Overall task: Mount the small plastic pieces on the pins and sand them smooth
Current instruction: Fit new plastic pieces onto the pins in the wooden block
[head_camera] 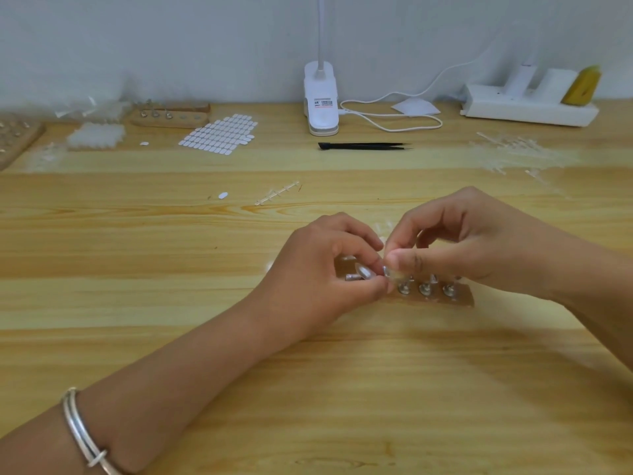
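centre frame: pinches shiny metal pin (364, 271) in left hand (318, 265), clear plastic piece (397, 275) in right hand (479, 241); white lamp clip (321, 97) label illegible.

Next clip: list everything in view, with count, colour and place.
table: one, pine, under everything
clip lamp: one, white, back centre
tweezers: one, black, before the lamp
sticker sheet: one, white ovals, back left
power strip: one, white, back right
pin block: one, brown wood, under the hands
pins: three seen standing, silver, in that block
bangle: one, silver, left wrist
left hand: holds a loose pin
right hand: pinches a small clear plastic piece
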Demonstrator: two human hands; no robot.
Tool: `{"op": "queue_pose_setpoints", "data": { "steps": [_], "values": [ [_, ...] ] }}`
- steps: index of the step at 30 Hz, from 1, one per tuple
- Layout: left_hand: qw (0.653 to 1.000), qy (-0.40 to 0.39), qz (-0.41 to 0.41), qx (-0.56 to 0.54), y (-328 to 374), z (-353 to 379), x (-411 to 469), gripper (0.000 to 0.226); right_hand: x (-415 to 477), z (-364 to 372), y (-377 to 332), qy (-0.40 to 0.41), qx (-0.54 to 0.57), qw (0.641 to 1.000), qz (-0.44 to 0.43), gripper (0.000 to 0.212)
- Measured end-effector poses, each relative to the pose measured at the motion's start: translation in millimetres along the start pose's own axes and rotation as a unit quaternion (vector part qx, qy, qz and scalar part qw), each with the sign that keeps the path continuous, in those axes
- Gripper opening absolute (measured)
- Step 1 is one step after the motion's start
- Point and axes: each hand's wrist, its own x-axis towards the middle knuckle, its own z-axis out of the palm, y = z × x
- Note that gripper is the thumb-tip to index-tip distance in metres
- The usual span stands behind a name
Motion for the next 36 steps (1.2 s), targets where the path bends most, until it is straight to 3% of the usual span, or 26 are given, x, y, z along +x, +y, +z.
{"op": "queue_pose_setpoints", "data": {
  "steps": [15,22,26,30,32,33,36],
  "values": [
    [1.000,-0.012,-0.011,-0.001,-5.5,-2.4,0.5,0.015,0.3,10.5,0.9,0.053,-0.052,0.997,-0.004,0.016],
    [1.000,-0.009,-0.012,0.018,-6.6,-3.1,1.0,0.014,-0.7,15.1,-1.6,0.049,-0.143,0.989,-0.007,0.017],
    [0.999,-0.002,-0.005,0.045,-5.1,-2.0,-0.4,0.013,-0.8,17.4,-2.1,0.049,-0.131,0.990,-0.008,0.018],
    [0.995,0.022,0.029,0.096,-7.8,-3.3,-1.3,0.033,9.1,4.0,11.2,0.134,-0.058,0.989,-0.006,0.015],
    [0.991,0.028,0.030,0.129,-7.5,-3.7,-0.7,0.046,14.8,-6.4,20.1,0.183,-0.107,0.977,-0.002,0.007],
    [0.988,0.028,0.028,0.146,-7.3,-3.8,-0.4,0.052,16.8,-9.9,23.1,0.181,-0.143,0.973,0.000,0.002],
    [0.982,0.018,0.035,0.183,-6.6,-3.2,-0.6,0.062,19.0,-12.2,29.8,0.117,-0.188,0.975,0.015,0.014]
  ]
}}
